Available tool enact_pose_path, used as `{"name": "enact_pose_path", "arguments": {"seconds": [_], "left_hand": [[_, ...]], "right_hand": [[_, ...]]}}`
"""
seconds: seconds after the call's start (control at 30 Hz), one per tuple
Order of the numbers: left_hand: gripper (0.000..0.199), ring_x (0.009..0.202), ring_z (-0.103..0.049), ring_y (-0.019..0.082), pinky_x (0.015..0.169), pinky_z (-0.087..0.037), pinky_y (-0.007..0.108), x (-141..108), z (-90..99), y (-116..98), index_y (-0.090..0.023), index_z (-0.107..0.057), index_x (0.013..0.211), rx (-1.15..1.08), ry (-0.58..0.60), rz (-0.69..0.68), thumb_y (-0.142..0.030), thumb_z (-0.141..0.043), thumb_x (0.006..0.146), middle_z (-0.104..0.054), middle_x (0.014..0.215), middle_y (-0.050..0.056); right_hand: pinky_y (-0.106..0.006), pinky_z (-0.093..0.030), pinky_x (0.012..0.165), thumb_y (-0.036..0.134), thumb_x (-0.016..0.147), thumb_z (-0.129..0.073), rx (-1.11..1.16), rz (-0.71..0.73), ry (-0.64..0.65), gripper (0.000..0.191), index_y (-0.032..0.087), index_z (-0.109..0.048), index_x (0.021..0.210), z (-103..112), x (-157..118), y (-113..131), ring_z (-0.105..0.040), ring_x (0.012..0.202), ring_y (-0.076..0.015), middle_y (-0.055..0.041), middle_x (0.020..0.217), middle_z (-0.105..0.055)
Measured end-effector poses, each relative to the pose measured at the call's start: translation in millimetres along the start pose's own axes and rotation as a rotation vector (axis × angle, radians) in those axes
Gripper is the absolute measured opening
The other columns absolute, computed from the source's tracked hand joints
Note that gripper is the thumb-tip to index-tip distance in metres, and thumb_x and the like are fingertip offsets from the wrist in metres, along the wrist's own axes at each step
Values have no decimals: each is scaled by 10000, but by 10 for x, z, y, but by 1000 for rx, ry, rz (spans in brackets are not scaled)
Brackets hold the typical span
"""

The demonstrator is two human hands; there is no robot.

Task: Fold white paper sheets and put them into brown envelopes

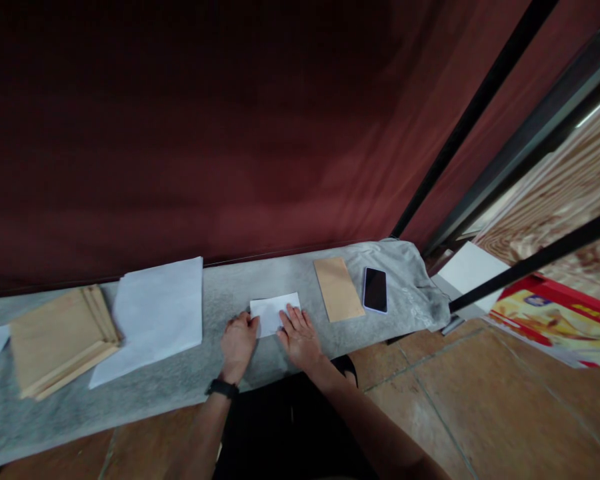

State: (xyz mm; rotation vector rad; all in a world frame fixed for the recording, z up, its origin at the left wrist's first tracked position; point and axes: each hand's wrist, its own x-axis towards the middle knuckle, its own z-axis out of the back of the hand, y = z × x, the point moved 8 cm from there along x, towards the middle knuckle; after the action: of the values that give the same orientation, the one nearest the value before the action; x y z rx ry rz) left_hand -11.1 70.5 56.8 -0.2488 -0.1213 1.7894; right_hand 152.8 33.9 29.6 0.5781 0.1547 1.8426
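A small folded sheet of white paper (269, 315) lies on the grey cloth in front of me. My left hand (239, 340), with a dark band on its wrist, is closed at the paper's left edge, fingers curled and thumb against it. Flat over the paper's right part rests my right hand (299, 337), fingers spread and touching it. Just to the right of that hand lies a single brown envelope (339, 290).
A grey cloth (225, 287) covers the long narrow table. On its left are large white sheets (163, 303) and a stack of brown envelopes (60, 340). A phone (375, 290) lies at the right. A red and yellow box (555, 320) stands beyond the table's right end.
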Motion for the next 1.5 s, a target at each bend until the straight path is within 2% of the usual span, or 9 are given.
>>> {"name": "enact_pose_path", "arguments": {"seconds": [0.27, 0.37, 0.47, 0.57, 0.73, 0.87, 1.0, 1.33, 1.5], "left_hand": [[343, 917, -702, 263, 746, -490, 328, 35, -37, 63, -167, -648, 1140, -51, 10, 42, -403, -471, 966, -741, 959, 127], [390, 996, -677, 291, 841, -505, 383, -24, -3, 14, -141, -607, 1225, -31, -125, -4, -385, -438, 971, -717, 1041, 153], [449, 1236, -579, 297, 1039, -444, 434, -168, -34, -234, -122, -557, 1341, -31, -275, -227, -330, -365, 993, -643, 1294, 186], [507, 1429, -428, 272, 1172, -343, 435, -304, -251, -473, -139, -516, 1435, -64, -217, -442, -332, -314, 1011, -516, 1515, 145], [583, 1520, -295, 269, 1244, -221, 477, -357, -502, -492, -118, -400, 1536, 28, -129, -456, -352, -256, 1022, -398, 1608, 135], [575, 1544, -233, 265, 1250, -190, 487, -334, -534, -466, -165, -363, 1561, 78, -112, -426, -319, -277, 1014, -320, 1645, 116], [566, 1548, -221, 250, 1247, -195, 481, -320, -544, -480, -230, -354, 1567, 93, -83, -410, -333, -304, 1012, -301, 1658, 78], [557, 1536, -257, 262, 1243, -203, 476, -319, -517, -477, -223, -398, 1547, 90, -71, -393, -360, -312, 1013, -318, 1651, 89], [564, 1531, -271, 255, 1246, -209, 462, -279, -486, -678, -157, -400, 1540, 67, -92, -486, -311, -266, 1015, -351, 1635, 114]], "right_hand": [[-528, -325, 1193, 422, 1022, -520, -8, -37, -21, 528, 206, -477, 1503, 1, -25, -17, -375, 1474, -301, -139, 1605, -381], [-534, -330, 1190, 439, 1014, -528, -18, -67, -35, 531, 214, -492, 1493, -1, -31, -25, -350, 1485, -317, -136, 1625, -346], [-523, -322, 1195, 421, 1023, -513, -25, -71, -37, 504, 219, -505, 1485, -14, -39, -29, -341, 1491, -307, -131, 1634, -327], [-496, -303, 1207, 352, 1044, -466, -35, -64, -30, 470, 204, -501, 1489, -33, -47, -39, -332, 1498, -285, -130, 1636, -317], [-444, -288, 1220, 271, 1043, -416, -28, -121, -2, 473, 140, -492, 1490, -57, -1, -105, -390, 1469, -240, -124, 1581, -419], [-423, -281, 1224, 262, 1047, -381, -5, -178, 26, 451, 137, -552, 1444, -49, 137, -162, -439, 1438, -224, -109, 1530, -496], [-457, -275, 1220, 306, 1057, -377, -10, -169, 42, 464, 176, -506, 1483, -55, 235, -228, -413, 1456, -240, -91, 1559, -456], [-541, -235, 1221, 315, 1045, -407, -36, -198, -13, 540, 164, -371, 1562, -29, 61, -365, -359, 1484, -287, -119, 1594, -377], [-523, -216, 1238, 325, 1049, -411, -66, -225, 39, 546, 154, -366, 1565, -15, 72, -352, -336, 1496, -282, -110, 1617, -329]]}}
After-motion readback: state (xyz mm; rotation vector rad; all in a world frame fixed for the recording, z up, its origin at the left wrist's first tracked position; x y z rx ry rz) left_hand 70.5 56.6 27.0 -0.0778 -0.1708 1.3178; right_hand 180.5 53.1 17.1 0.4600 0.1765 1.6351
